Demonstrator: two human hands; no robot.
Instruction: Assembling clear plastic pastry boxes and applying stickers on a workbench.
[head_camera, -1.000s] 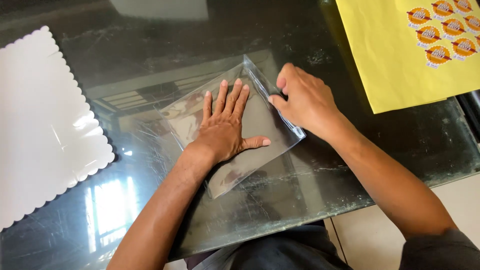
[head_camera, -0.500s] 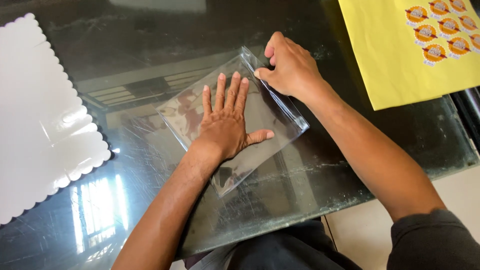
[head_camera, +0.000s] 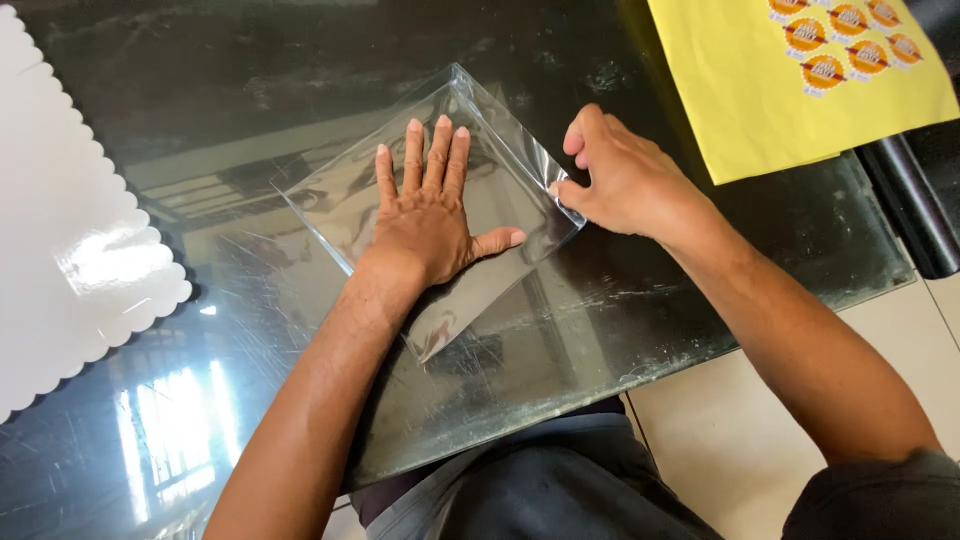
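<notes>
Now the left hand (head_camera: 428, 222) presses spread flat on the clear sheet (head_camera: 340, 195); the right hand (head_camera: 625, 180) pinches its 3 o'clock edge, which may slip or crease crookedly on the slick glass surface (head_camera: 600, 330).

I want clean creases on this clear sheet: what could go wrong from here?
The left hand lies flat on the clear plastic sheet over the smooth glass table; it might slide, skewing the crease. The right hand pinches only the sheet's right edge, so the fold may run uneven. Bare palms could leave smudges on the film.
</notes>
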